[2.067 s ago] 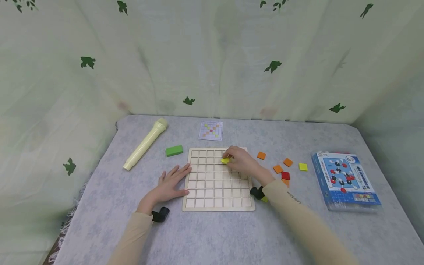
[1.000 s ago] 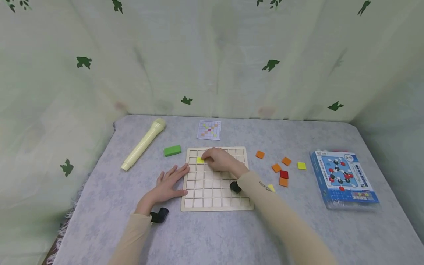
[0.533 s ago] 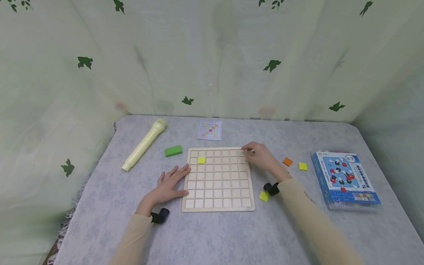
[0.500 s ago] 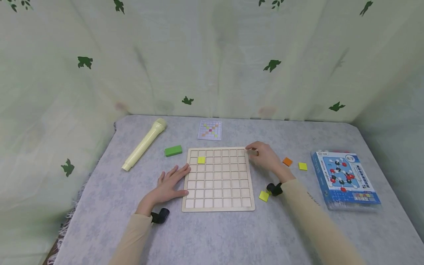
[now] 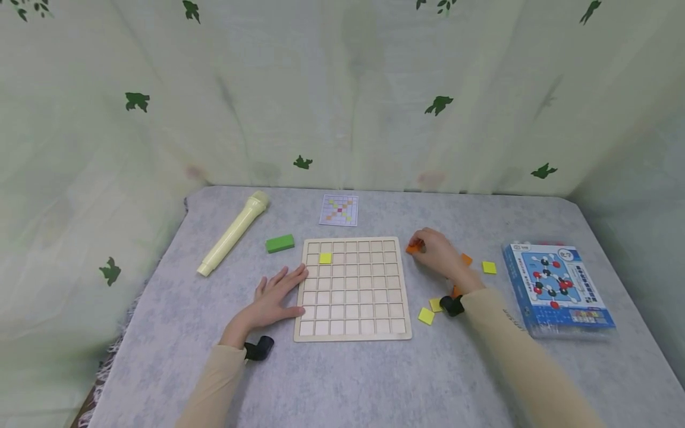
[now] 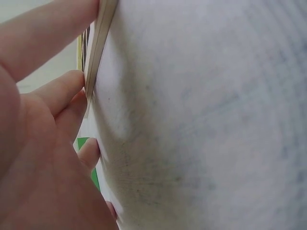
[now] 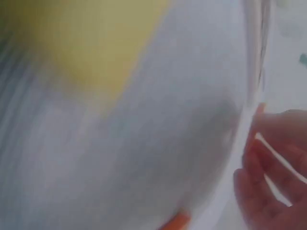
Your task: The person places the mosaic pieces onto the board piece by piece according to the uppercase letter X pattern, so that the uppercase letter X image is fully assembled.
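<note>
A wooden grid board lies on the table, with a yellow square tile in a cell near its upper left. My left hand is spread flat on the table, fingertips and thumb touching the board's left edge; the left wrist view shows fingers against that board edge. Just right of the board's upper right corner, my right hand pinches an orange square tile between thumb and fingers. The right wrist view is blurred, but the orange tile shows at the fingertips.
Yellow tiles and partly hidden orange tiles lie under and near the right forearm. Another yellow tile is by a blue boxed set. A pattern card, green block and pale yellow microphone-shaped tube lie behind.
My right hand carried a yellow tile left across the board and left it in an upper-left cell. It then moved right, off the board, to an orange tile. My left hand stayed put.
</note>
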Available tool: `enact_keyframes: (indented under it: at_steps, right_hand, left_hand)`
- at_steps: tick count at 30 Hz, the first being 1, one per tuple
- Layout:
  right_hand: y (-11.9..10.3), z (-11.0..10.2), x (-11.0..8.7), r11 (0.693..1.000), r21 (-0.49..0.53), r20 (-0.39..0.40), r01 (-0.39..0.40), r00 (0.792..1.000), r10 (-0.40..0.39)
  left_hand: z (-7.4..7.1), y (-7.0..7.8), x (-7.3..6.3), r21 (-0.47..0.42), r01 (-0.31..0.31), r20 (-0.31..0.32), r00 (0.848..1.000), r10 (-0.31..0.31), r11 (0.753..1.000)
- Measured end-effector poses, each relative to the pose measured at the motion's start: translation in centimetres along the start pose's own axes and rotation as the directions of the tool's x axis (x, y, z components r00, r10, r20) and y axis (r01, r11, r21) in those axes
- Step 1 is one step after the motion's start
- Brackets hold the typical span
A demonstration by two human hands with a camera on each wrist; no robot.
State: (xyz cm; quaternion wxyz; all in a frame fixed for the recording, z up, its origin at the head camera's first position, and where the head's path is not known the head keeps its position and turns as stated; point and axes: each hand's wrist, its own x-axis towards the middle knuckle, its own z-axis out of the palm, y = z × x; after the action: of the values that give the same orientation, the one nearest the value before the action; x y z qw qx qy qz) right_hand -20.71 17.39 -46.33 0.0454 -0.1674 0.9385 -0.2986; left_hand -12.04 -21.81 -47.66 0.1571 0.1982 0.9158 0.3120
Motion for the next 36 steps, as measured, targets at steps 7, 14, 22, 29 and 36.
enact_keyframes:
  at_steps: [7, 14, 22, 29, 36]
  right_hand:
    - [-3.2, 2.0, 1.5, 0.987, 0.08, 0.087, 0.137, 0.986, -0.144]
    - [-5.2, 3.1, 2.3, 0.986, 0.006, 0.133, 0.166, 0.977, -0.166]
    - [-5.1, 2.5, 1.3, 0.995, 0.052, 0.118, 0.087, 0.989, -0.093]
    - [-1.5, -0.3, -2.2, 0.989, 0.146, 0.047, 0.019, 0.999, -0.026]
    - [1.4, -2.1, -6.3, 0.994, 0.106, 0.008, 0.008, 1.0, -0.008]
  left_hand:
    - [0.0, 0.0, 0.0, 0.0, -0.002, -0.001, 1.0, 0.002, 1.0]
    - [0.1, 0.1, 0.0, -0.002, 0.002, -0.001, 1.0, -0.002, 1.0]
    - [0.0, 0.2, -0.1, -0.013, 0.012, -0.003, 1.0, -0.013, 1.0]
    - [0.1, 0.1, -0.1, -0.003, 0.021, 0.0, 1.0, -0.021, 1.0]
    - [0.2, 0.0, 0.0, -0.002, 0.013, -0.007, 1.0, -0.013, 1.0]
